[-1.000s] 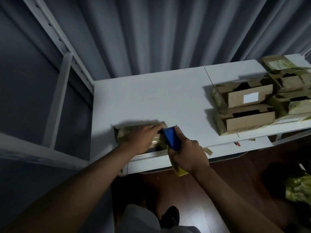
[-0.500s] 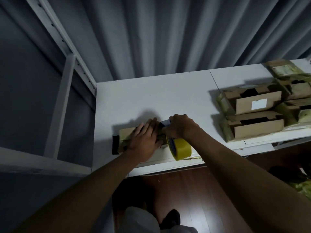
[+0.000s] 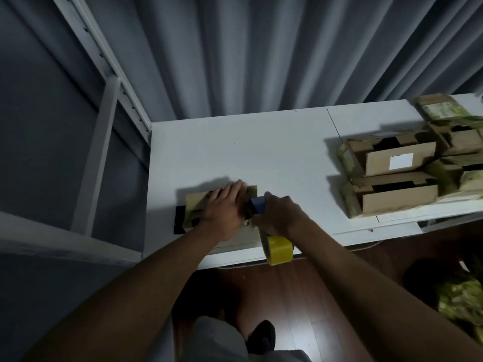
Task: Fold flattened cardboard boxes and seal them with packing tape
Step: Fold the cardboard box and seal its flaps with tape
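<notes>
Tape dispenser now drawn back from the top of the box toward its right end, at lower centre on the table. Right hand clenched round dispenser; left hand pressing flat. Seam likely nearly sealed.

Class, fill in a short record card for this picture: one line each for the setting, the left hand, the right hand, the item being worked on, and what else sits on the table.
setting: white table in front of a grey curtain
left hand: fingers flat, pressing on the cardboard box
right hand: grips a blue tape dispenser carrying a yellow tape roll
item worked on: cardboard box at the near table edge
also on table: stacked boxes at the right
</notes>
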